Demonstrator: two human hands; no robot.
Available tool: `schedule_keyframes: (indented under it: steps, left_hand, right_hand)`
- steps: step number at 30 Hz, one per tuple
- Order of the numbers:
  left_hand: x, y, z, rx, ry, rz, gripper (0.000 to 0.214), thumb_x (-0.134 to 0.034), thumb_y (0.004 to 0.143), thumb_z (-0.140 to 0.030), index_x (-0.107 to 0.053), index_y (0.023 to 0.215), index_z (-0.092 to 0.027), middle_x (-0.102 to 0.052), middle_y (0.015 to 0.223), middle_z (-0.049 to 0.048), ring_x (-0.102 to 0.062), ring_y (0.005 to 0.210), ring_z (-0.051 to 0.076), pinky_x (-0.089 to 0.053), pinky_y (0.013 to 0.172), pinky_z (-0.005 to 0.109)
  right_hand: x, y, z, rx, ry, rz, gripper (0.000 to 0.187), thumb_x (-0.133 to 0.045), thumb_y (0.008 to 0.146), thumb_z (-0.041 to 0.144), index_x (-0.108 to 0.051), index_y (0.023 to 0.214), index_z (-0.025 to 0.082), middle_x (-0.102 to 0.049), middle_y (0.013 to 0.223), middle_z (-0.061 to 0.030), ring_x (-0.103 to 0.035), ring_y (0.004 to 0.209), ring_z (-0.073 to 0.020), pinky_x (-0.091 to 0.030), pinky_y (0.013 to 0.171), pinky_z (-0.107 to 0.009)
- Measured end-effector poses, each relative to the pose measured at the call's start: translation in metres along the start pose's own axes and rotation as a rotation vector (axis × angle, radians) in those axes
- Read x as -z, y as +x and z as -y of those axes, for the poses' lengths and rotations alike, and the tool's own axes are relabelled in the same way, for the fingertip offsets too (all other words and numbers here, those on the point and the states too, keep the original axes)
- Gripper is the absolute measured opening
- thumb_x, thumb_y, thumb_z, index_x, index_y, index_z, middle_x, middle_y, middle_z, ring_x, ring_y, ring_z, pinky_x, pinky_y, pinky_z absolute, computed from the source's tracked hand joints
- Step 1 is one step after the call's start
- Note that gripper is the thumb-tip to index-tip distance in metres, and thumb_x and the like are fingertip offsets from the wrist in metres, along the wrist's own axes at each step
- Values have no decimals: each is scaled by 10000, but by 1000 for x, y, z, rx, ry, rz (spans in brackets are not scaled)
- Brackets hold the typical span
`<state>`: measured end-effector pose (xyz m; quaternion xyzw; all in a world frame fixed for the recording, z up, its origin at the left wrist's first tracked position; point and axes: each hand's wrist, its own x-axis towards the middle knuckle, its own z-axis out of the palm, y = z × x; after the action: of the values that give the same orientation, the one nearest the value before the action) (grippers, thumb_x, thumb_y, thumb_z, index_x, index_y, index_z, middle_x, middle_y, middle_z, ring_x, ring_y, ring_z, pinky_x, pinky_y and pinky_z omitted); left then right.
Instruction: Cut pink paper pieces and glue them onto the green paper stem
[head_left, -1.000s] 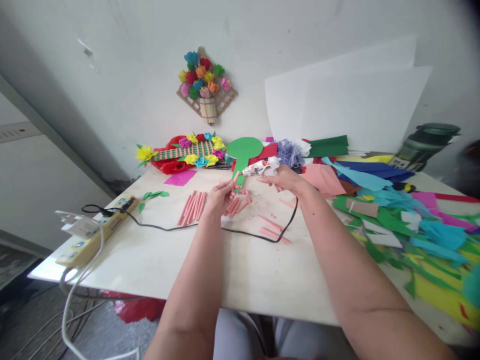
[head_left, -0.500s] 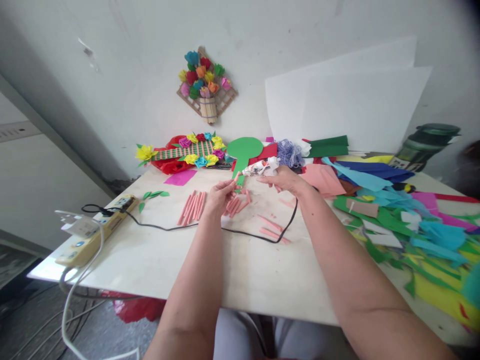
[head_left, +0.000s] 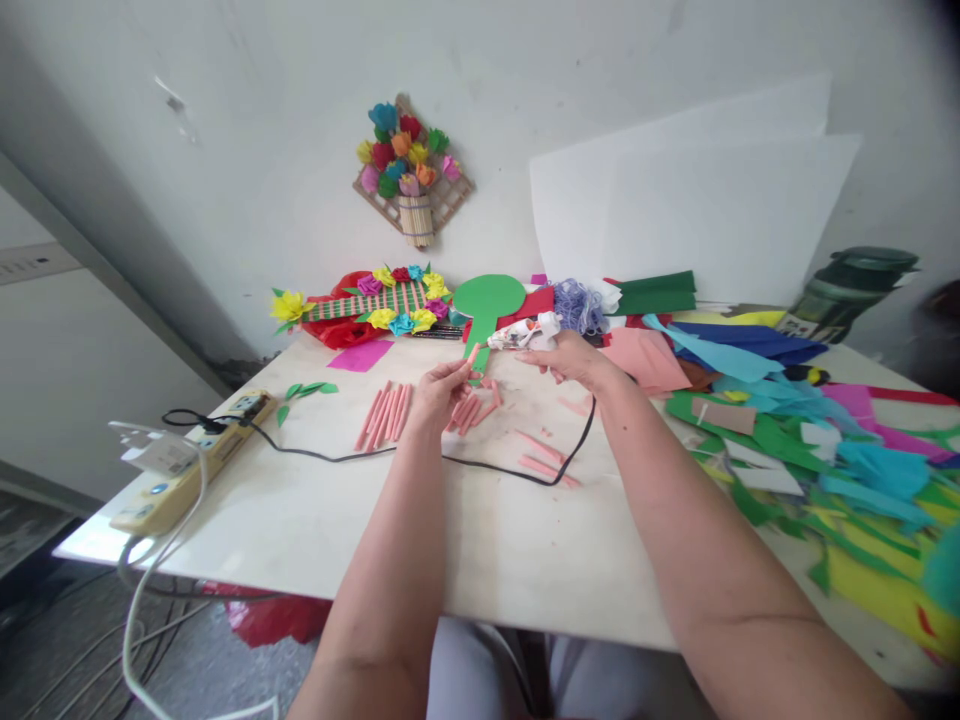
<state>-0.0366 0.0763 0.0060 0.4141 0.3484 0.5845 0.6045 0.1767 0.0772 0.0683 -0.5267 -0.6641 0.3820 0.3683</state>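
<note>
My left hand (head_left: 442, 393) pinches a small pink paper roll (head_left: 473, 354), its tip pointing up. From the right, my right hand (head_left: 564, 360) is closed around a white glue gun (head_left: 525, 331) with a printed pattern. The gun's nozzle points left, close to the roll; whether they touch I cannot tell. Behind both lies a green paper piece (head_left: 489, 297) with a round head and a narrow stem. Short pink rolls (head_left: 469, 412) lie by my left fingers, and a row of longer pink rolls (head_left: 384, 415) sits left of that hand.
A black cord (head_left: 330, 458) crosses the table to a power strip (head_left: 195, 463) at the left. Coloured paper scraps (head_left: 795, 440) cover the right side. A flower-trimmed paper guitar (head_left: 367, 303) and purple yarn (head_left: 579, 306) lie at the back. A dark bottle (head_left: 840, 300) stands back right.
Hardly anything differs. The glue gun's nozzle has shifted very slightly to the right of the roll; both hands keep their grip.
</note>
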Motion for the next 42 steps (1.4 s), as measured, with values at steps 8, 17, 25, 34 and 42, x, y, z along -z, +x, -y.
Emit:
schedule_keyframes:
  steps: [8, 17, 25, 34, 42]
  left_hand:
    - [1, 1, 1, -2, 13, -6, 259, -738, 634, -184, -655, 853, -72, -671, 683, 44, -494, 424, 29, -354, 395, 143]
    - [3, 3, 5, -20, 57, -27, 257, -754, 616, -219, -675, 817, -80, -677, 722, 58, -487, 453, 32, -380, 420, 155]
    - [4, 3, 4, -43, 90, -35, 310, -771, 590, -245, -687, 837, -78, -679, 731, 69, -499, 470, 42, -372, 429, 167]
    - [3, 2, 3, -53, 116, -55, 323, -774, 566, -263, -683, 814, -77, -681, 730, 68, -498, 468, 44, -365, 431, 170]
    - [3, 3, 4, -57, 119, -51, 326, -770, 569, -258, -685, 822, -71, -679, 736, 73, -497, 464, 44, -355, 427, 174]
  right_hand:
    - [0, 3, -4, 25, 21, -2, 297, -760, 625, 355, -553, 616, 143, -496, 470, 25, -387, 357, -48, -321, 308, -176]
    - [-2, 1, -2, 44, -25, 18, 263, -738, 648, 330, -551, 638, 145, -489, 483, 25, -397, 371, -56, -343, 313, -183]
    - [-4, 0, 0, 35, -50, 38, 244, -733, 648, 307, -561, 706, 145, -494, 508, 29, -396, 379, -53, -334, 314, -174]
    - [-3, 1, -1, 41, -91, 51, 241, -715, 670, 297, -527, 709, 152, -463, 495, 44, -401, 392, -55, -332, 327, -167]
    - [-2, 2, 0, 10, -86, -4, 244, -713, 676, 293, -512, 662, 155, -421, 441, 52, -395, 374, -64, -342, 328, -181]
